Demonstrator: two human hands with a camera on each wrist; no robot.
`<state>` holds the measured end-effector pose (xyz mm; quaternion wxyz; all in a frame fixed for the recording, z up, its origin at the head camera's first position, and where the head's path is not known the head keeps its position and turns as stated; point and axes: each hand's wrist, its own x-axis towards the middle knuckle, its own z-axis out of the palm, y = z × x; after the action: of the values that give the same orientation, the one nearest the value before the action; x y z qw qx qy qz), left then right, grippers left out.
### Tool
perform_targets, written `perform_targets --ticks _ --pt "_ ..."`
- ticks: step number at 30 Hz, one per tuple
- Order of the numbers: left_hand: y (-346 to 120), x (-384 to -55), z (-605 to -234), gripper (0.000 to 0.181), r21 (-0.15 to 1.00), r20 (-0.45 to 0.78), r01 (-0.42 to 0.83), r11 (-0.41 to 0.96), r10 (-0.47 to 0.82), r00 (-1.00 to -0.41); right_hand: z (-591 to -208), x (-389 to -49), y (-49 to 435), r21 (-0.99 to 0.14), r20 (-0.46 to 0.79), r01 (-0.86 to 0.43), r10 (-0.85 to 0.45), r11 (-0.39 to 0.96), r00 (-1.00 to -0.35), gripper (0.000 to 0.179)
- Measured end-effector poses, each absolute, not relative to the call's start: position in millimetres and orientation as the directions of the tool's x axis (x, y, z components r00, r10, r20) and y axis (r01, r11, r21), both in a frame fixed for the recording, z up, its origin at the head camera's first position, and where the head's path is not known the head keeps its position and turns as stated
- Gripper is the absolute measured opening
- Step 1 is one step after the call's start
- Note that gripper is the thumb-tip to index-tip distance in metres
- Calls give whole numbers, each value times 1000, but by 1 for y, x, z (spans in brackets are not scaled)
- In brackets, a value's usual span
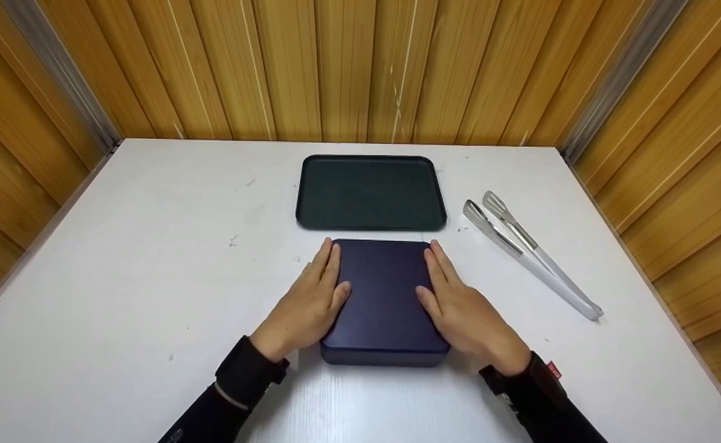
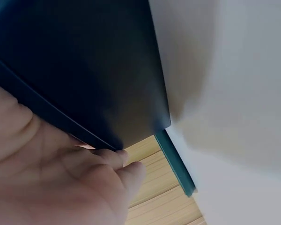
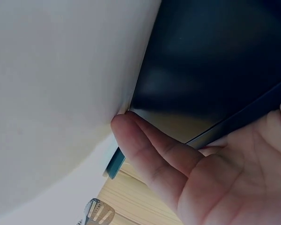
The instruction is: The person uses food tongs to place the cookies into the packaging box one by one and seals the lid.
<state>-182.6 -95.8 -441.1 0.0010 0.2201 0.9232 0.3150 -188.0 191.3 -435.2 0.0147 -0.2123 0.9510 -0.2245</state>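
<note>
A dark blue rectangular box with a lid sits on the table in front of the person. Along its left side lies the left hand, fingers straight and thumb over the lid's edge. Mirroring it, the right hand rests against the right side, its thumb also on the top edge. From the left wrist, the box's side wall and a lid seam show, with fingertips by the far corner. In the right wrist view, straight fingers reach the far end of the box. Whatever the box contains is hidden under the lid.
Just behind the box lies a dark green tray. Metal tongs lie spread apart to the right, heads pointing away. The white table is bordered by wood-look panels at the back and both sides.
</note>
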Motion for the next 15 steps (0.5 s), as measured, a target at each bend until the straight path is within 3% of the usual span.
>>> perform_targets --ticks 15 --pt "-107 -183 -449 72 589 148 387 709 376 -915 -442 -195 205 -510 77 -382 -401 771 -913 73"
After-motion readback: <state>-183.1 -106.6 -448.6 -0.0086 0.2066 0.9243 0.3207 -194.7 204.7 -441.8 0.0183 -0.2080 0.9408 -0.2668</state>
